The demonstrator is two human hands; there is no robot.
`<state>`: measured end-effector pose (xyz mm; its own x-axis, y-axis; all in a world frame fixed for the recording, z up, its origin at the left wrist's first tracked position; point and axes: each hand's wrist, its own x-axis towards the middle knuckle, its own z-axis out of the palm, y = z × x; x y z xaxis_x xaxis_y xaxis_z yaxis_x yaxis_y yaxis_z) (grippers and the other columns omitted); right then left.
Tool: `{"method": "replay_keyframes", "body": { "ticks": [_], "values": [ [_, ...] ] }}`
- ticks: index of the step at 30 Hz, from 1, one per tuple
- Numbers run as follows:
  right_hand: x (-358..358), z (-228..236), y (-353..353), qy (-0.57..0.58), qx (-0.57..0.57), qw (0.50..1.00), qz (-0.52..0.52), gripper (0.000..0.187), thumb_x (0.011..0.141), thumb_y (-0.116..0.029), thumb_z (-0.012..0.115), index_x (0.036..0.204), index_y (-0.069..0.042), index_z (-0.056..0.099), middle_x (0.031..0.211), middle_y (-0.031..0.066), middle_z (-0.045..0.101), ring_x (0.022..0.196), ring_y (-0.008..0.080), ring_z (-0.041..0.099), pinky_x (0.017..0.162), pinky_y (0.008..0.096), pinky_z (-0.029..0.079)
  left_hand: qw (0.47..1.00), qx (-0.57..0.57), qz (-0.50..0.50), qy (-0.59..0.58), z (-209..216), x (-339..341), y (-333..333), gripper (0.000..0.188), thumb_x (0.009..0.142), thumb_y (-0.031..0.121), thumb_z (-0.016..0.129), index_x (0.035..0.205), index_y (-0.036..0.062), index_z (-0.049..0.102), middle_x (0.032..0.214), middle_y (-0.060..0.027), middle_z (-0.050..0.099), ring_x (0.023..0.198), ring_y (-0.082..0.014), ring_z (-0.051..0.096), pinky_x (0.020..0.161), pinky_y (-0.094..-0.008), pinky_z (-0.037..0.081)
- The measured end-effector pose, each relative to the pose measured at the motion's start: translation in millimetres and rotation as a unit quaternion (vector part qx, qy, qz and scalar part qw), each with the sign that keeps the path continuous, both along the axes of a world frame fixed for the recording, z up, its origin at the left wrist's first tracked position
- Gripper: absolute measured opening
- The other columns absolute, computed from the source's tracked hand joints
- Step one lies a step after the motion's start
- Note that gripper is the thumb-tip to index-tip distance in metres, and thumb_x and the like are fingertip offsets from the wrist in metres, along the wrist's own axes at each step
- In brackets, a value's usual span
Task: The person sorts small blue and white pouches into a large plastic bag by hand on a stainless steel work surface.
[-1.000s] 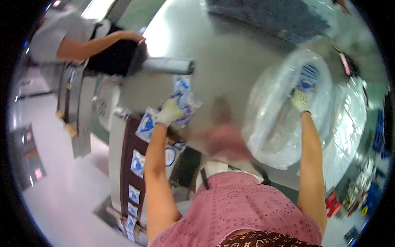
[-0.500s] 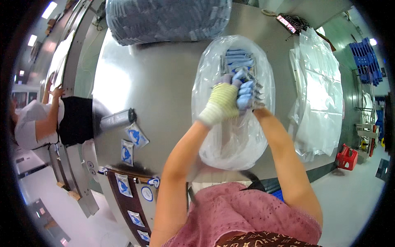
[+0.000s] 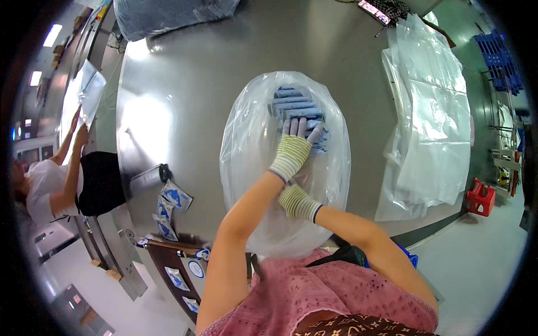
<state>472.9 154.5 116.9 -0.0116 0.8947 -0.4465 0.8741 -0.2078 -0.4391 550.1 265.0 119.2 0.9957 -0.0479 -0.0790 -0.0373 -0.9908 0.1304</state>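
Near the middle of the counter's front edge (image 3: 319, 47), the left hand (image 3: 293, 147) lies flat with its fingers spread over a row of blue packets (image 3: 294, 105), pressing on them without closing round any. Just below its wrist, the right hand (image 3: 298, 203) rests on the clear plastic bag (image 3: 244, 173) that surrounds the row; its fingertips are hidden, so I cannot tell whether it pinches the film. Both hands wear gloves striped yellow and white.

Any print on the packets in the bag is too small to read. Toward the counter's left edge, loose packets (image 3: 176, 196) show a curved blue emblem on white, beside a grey roll (image 3: 147, 178). Off the near left corner, a dark brown belt (image 3: 155, 255) carries more such packets, next to a round white label (image 3: 196, 269) ringed in blue.

Brushed metal covers the counter, with a bright glare near its left edge. A large wrapped grey-blue bundle (image 3: 174, 17) sits at the far left corner; flat clear bags (image 3: 431, 123) are piled along the right edge, and a lit phone (image 3: 374, 12) lies near the far right corner. Beyond, a red stool (image 3: 480, 197) stands on the pale floor (image 3: 465, 252), and a co-worker (image 3: 64, 185) holds a plastic sheet at left.

The row's packets are slim, pillow-like and packed closely side by side.
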Motion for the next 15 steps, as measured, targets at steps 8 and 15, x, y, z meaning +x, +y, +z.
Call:
{"method": "replay_keyframes", "body": {
  "ticks": [8, 15],
  "values": [
    [50.3, 49.2, 26.0, 0.093, -0.186, 0.967, -0.146, 0.047, 0.071, -0.025, 0.061, 0.111, -0.001, 0.053, 0.119, 0.0205, 0.049, 0.105, 0.0348, 0.050, 0.088, 0.0402, 0.041, 0.991, -0.023, 0.133, -0.016, 18.5, -38.8, 43.6, 0.084, 0.065, 0.035, 0.065, 0.134, 0.0072, 0.027, 0.138, -0.0210, 0.024, 0.129, -0.0410, 0.018, 0.105, -0.0508, 0.014],
    [79.2, 7.2, 13.8, -0.016, 0.063, 0.971, -0.232, 0.031, 0.072, -0.008, 0.055, 0.102, -0.004, 0.056, 0.107, 0.0206, 0.055, 0.092, 0.0351, 0.056, 0.078, 0.0415, 0.047, 0.968, -0.193, 0.131, 0.097, -17.6, -120.6, -29.4, 0.047, 0.082, 0.023, 0.045, 0.125, 0.0040, 0.041, 0.133, -0.0169, 0.033, 0.126, -0.0355, 0.026, 0.104, -0.0468, 0.021]
  ]
}}
